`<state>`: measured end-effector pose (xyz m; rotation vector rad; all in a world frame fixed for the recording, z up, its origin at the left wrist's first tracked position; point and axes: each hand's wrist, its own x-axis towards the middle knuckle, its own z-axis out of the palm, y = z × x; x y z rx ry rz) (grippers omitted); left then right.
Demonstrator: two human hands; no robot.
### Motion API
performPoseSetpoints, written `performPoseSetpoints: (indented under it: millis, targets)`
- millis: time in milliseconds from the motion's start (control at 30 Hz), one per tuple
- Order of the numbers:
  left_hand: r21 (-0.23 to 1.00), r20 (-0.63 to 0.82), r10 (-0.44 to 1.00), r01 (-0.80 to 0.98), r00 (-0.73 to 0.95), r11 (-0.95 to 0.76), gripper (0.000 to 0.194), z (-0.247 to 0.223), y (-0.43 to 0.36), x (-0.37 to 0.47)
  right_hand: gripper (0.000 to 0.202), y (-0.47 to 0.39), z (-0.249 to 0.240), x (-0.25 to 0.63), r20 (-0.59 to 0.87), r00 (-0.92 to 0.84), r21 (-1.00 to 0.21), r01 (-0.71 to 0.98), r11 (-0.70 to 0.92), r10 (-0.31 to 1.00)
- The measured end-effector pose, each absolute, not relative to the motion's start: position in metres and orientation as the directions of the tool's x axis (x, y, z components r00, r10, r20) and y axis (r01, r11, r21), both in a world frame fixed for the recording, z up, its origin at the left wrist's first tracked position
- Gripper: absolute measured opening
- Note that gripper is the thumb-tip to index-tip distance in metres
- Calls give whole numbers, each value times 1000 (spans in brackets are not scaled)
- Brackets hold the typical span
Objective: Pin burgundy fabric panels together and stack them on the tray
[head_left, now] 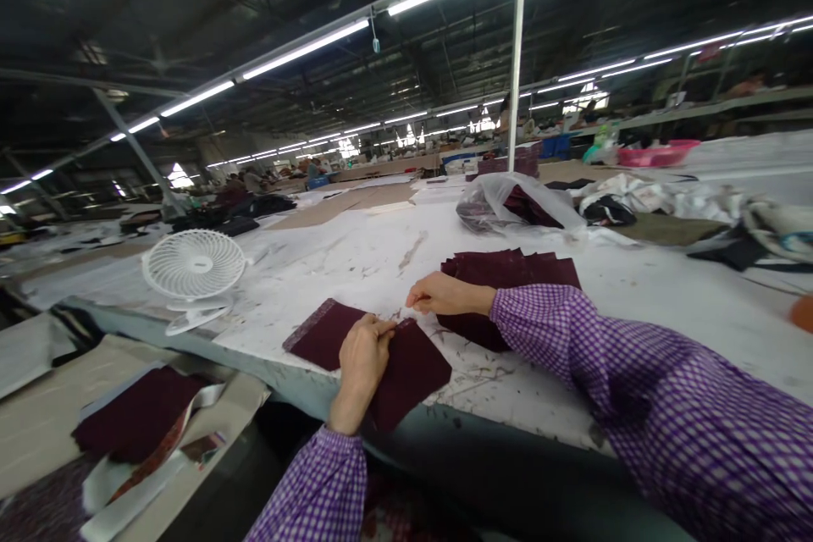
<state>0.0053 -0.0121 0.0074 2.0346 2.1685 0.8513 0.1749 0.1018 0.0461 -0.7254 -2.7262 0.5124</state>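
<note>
Apparently I'm mid-handling: my left hand [365,351] pinches the maroon piece [419,373] at the table [305,246] edge; my right hand [448,294] bunches nearby, hold unclear. Next calls for steadiness.

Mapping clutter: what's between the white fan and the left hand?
From the white fan: white tabletop, then maroon fabric with a speckled edge, up to the left hand. Head view shows it.
</note>
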Motion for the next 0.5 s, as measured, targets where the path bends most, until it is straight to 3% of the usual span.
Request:
performPoseSetpoints:
  millis: [200,500]
  targets:
    - [446,357,923,894,-145,-32,21,5,-15,5,21,103,40,171,192,-899,-202,357,912,394]
    - [429,372,919,902,-133,-43,22,5,-17,6,17,98,42,171,176,-893,-187,383,905,414]
